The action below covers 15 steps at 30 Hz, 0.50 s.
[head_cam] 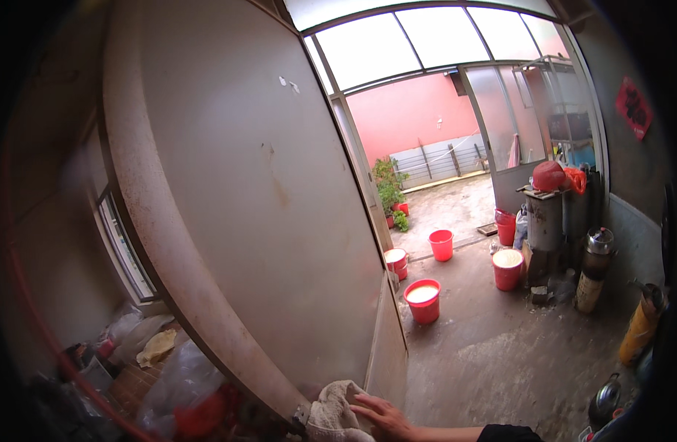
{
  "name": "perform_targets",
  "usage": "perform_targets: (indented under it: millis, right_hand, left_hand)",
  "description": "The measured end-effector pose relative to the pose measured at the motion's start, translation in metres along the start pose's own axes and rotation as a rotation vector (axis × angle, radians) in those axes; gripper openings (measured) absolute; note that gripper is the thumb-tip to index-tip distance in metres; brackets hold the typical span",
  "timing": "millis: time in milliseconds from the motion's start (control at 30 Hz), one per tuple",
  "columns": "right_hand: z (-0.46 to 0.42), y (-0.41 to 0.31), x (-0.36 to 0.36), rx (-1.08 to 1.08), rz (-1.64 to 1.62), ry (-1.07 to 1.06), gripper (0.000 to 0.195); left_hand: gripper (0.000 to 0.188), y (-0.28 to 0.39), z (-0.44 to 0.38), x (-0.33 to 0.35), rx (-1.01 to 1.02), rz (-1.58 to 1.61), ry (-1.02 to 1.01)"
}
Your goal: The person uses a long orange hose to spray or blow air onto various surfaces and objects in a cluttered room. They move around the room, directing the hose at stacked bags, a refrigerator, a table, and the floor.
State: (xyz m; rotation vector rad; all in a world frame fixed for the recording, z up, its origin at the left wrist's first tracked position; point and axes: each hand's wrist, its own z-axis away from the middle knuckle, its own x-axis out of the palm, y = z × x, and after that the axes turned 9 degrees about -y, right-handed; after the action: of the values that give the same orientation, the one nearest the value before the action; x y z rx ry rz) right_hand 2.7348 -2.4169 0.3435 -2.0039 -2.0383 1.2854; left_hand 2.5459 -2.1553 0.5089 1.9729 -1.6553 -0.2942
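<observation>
My right hand [386, 418] reaches in from the bottom right, its fingers apart and against the edge of a pale terry towel [338, 411]. The towel lies bunched at the foot of a curved, pale door-frame edge [194, 298], beside a small metal fitting [301, 415]. No grip around the cloth shows, though the thumb is hidden. My left hand is out of view. Beyond the partition stand red buckets, one with pale contents [423, 295] and another filled to the brim with a pale substance [507, 258].
An empty-looking red bucket [441, 246] stands near the doorway. At right are a cylindrical stove [544, 221] with a red basin [548, 175], a metal kettle [600, 241], a yellow cylinder [641, 326] and a dark kettle [605, 399]. Plastic bags [183, 381] crowd the left room.
</observation>
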Motion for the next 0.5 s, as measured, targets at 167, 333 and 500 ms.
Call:
perform_targets:
  millis: [167,333,500]
  right_hand:
    - [0.038,0.030,0.000,0.087,-0.064,-0.015,0.061]
    - [0.076,0.035,-0.028,0.230,-0.015,-0.032,0.059]
    - [0.134,0.039,-0.040,0.390,0.007,-0.050,0.055]
  left_hand:
    - [0.037,-0.003,0.025,0.028,-0.218,0.082,-0.135]
    - [0.036,-0.017,0.025,0.042,-0.330,-0.053,-0.368]
    - [0.026,-0.038,0.032,0.087,-0.552,-0.463,-0.594]
